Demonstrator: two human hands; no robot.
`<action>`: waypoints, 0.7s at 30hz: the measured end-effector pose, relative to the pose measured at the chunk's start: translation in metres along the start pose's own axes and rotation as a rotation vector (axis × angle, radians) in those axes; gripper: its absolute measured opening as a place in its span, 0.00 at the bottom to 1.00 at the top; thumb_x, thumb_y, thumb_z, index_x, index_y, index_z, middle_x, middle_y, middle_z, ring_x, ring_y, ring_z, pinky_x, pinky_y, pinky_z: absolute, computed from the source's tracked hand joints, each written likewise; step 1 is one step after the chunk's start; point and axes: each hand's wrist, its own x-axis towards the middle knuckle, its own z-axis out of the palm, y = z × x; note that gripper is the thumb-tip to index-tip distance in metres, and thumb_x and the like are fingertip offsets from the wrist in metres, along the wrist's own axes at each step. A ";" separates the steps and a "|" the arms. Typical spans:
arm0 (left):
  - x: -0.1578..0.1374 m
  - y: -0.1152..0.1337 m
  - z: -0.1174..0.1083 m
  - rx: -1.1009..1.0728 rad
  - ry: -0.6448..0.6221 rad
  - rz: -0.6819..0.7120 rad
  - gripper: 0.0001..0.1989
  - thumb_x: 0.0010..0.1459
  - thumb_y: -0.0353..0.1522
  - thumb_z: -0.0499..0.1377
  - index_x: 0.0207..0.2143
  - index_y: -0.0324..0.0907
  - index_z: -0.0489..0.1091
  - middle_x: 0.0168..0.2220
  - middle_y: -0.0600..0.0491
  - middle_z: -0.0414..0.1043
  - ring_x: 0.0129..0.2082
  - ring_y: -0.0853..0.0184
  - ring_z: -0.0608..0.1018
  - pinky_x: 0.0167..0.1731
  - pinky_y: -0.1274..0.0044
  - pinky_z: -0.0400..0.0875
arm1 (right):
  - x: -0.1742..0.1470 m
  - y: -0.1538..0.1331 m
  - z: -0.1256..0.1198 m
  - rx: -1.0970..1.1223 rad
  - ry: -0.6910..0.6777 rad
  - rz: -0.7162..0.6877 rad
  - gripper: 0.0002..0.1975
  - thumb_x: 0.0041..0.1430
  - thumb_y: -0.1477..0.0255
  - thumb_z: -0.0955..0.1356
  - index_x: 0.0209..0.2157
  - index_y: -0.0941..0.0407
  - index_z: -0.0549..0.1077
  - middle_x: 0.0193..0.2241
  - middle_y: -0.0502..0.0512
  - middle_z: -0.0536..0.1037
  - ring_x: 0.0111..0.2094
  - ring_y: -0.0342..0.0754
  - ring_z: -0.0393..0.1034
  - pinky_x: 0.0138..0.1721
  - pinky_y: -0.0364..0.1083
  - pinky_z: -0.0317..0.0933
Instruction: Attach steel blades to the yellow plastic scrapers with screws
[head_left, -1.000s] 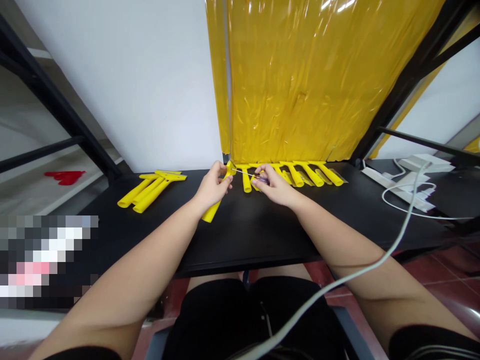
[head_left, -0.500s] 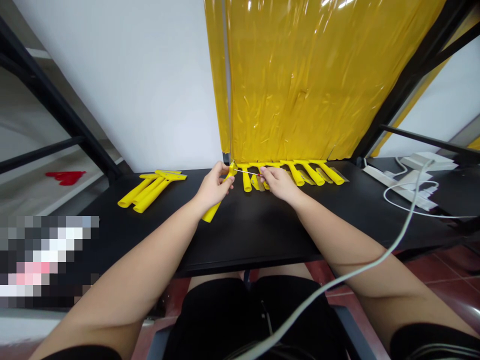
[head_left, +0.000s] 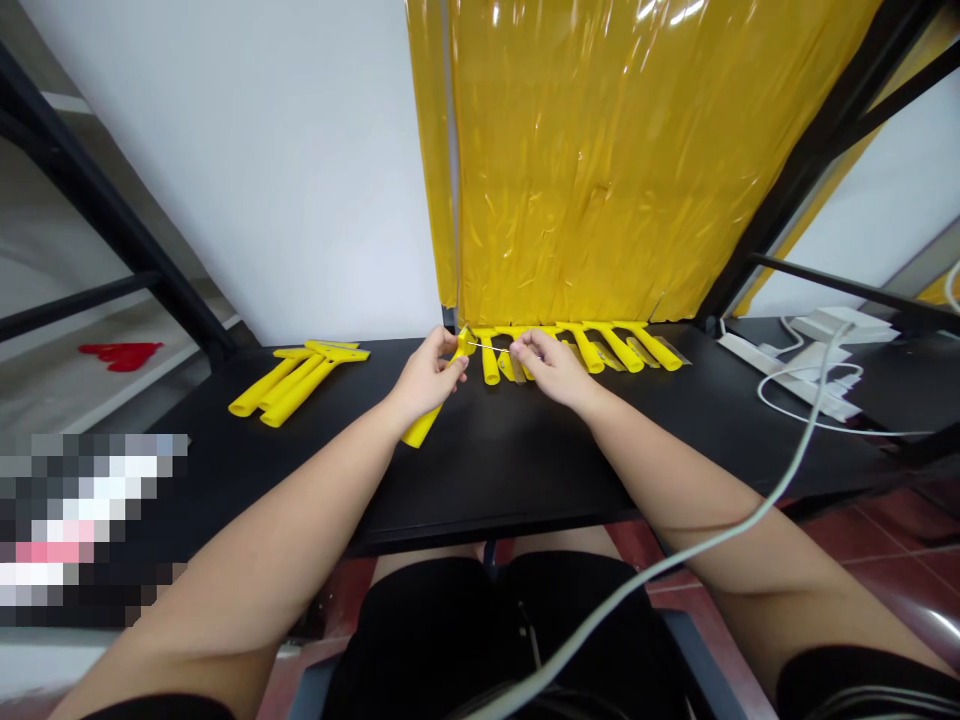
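Observation:
My left hand (head_left: 435, 370) is wrapped round the head end of a yellow scraper (head_left: 421, 428), its hollow handle slanting down toward me. From my right hand (head_left: 551, 365) a thin metal screwdriver shaft (head_left: 491, 347) runs left to the scraper's head. The fingers of that hand are pinched round the screwdriver's handle, which they mostly hide. Whether the tip sits in a screw is too small to tell. Behind my hands lies a row of several yellow scrapers (head_left: 619, 350), some with clear blade pieces by them. Three more yellow scrapers (head_left: 300, 388) lie bunched at the left.
The black table (head_left: 510, 460) backs onto a white panel (head_left: 262, 170) and a yellow plastic curtain (head_left: 637, 170). White power strips (head_left: 795, 375) with cables lie at the right. A pale cable (head_left: 675, 550) crosses before my right forearm. A red piece (head_left: 124, 355) rests on the left shelf.
The view has shifted slightly. Both hands keep their places at the scraper; the fingers of my right hand have shifted a little on the screwdriver.

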 end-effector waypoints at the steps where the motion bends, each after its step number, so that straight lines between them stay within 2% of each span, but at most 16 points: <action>1: 0.000 0.000 0.000 -0.004 0.006 -0.003 0.17 0.55 0.34 0.66 0.39 0.44 0.59 0.43 0.54 0.72 0.23 0.76 0.77 0.19 0.84 0.67 | -0.001 -0.001 0.001 0.016 -0.017 -0.044 0.17 0.67 0.54 0.66 0.41 0.54 0.69 0.27 0.48 0.72 0.27 0.46 0.63 0.31 0.46 0.57; 4: 0.002 -0.004 -0.003 0.006 0.018 -0.001 0.17 0.56 0.36 0.65 0.41 0.45 0.59 0.44 0.53 0.72 0.24 0.75 0.77 0.19 0.83 0.68 | -0.003 -0.003 0.003 0.036 -0.051 -0.092 0.15 0.65 0.57 0.68 0.43 0.54 0.68 0.31 0.50 0.74 0.28 0.45 0.65 0.31 0.45 0.58; 7: 0.002 -0.009 -0.006 0.087 0.009 0.046 0.15 0.59 0.37 0.63 0.41 0.45 0.60 0.47 0.51 0.73 0.25 0.73 0.78 0.20 0.82 0.69 | 0.000 0.002 0.005 0.015 -0.014 0.047 0.16 0.66 0.56 0.67 0.35 0.55 0.70 0.27 0.51 0.73 0.26 0.45 0.64 0.30 0.45 0.58; 10: 0.001 -0.013 -0.006 0.159 0.005 0.087 0.13 0.61 0.37 0.62 0.41 0.45 0.61 0.49 0.50 0.74 0.26 0.73 0.79 0.23 0.81 0.70 | 0.002 0.004 0.007 0.015 -0.060 0.143 0.23 0.70 0.54 0.60 0.29 0.55 0.70 0.21 0.50 0.69 0.23 0.46 0.63 0.29 0.46 0.57; 12: 0.001 -0.012 -0.005 0.169 0.018 0.100 0.12 0.61 0.37 0.62 0.41 0.45 0.61 0.49 0.50 0.75 0.26 0.73 0.78 0.24 0.81 0.70 | 0.000 0.000 0.007 -0.024 -0.062 0.098 0.23 0.71 0.54 0.59 0.29 0.55 0.70 0.22 0.51 0.70 0.25 0.46 0.65 0.31 0.46 0.58; 17: 0.002 -0.006 -0.005 0.163 0.044 0.110 0.13 0.62 0.37 0.61 0.44 0.46 0.60 0.51 0.49 0.74 0.25 0.73 0.78 0.23 0.81 0.70 | -0.009 -0.017 0.010 -0.166 0.018 -0.110 0.12 0.67 0.60 0.67 0.41 0.55 0.70 0.32 0.54 0.77 0.30 0.48 0.68 0.35 0.47 0.60; 19: 0.001 -0.003 -0.004 0.181 0.037 0.123 0.13 0.62 0.37 0.60 0.44 0.46 0.59 0.50 0.49 0.75 0.26 0.73 0.78 0.24 0.80 0.70 | -0.010 -0.019 0.010 -0.181 0.092 -0.144 0.10 0.68 0.62 0.67 0.38 0.55 0.70 0.32 0.55 0.77 0.30 0.47 0.67 0.36 0.47 0.60; 21: 0.000 -0.002 -0.003 0.209 0.032 0.145 0.11 0.63 0.37 0.59 0.44 0.46 0.59 0.50 0.49 0.75 0.27 0.73 0.78 0.27 0.79 0.71 | -0.009 -0.017 0.010 -0.139 0.145 -0.128 0.12 0.68 0.61 0.67 0.35 0.55 0.70 0.28 0.53 0.74 0.27 0.46 0.65 0.34 0.46 0.58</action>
